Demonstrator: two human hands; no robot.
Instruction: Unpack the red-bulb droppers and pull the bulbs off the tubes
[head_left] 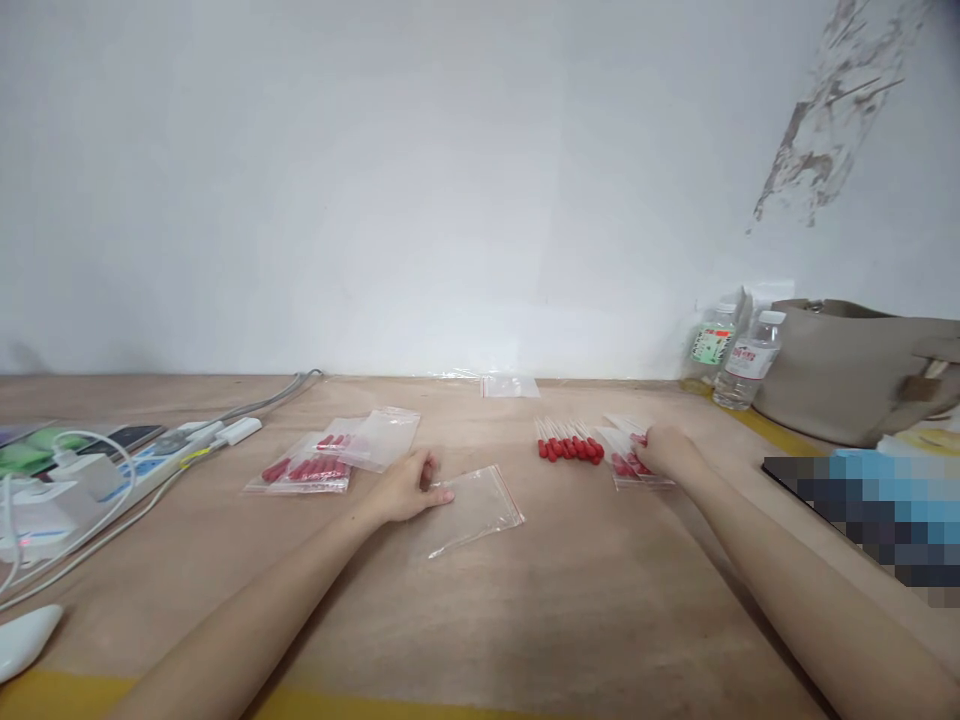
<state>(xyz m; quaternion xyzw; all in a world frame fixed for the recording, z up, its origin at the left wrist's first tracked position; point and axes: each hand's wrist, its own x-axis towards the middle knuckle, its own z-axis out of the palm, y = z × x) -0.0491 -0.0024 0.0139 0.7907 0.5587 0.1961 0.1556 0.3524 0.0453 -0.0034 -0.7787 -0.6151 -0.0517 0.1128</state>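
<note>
My left hand (pixel 409 487) rests on the wooden table (pixel 585 610) with its fingers curled, pinching the edge of an empty clear zip bag (pixel 480 508). My right hand (pixel 666 449) reaches forward to the right, fingers closed over red-tipped sticks (pixel 626 462) that lie on a clear bag. A loose row of red-tipped sticks (pixel 568 444) lies just left of that hand. Filled bags of red sticks (pixel 309 468) lie to the left of my left hand, partly under another clear bag (pixel 384 438).
A power strip with plugs and cables (pixel 112 470) occupies the left side. Two water bottles (pixel 739 355) and a beige bag (pixel 855 365) stand at the back right. A small clear bag (pixel 510 385) lies by the wall. A white object (pixel 22 640) sits at the near left.
</note>
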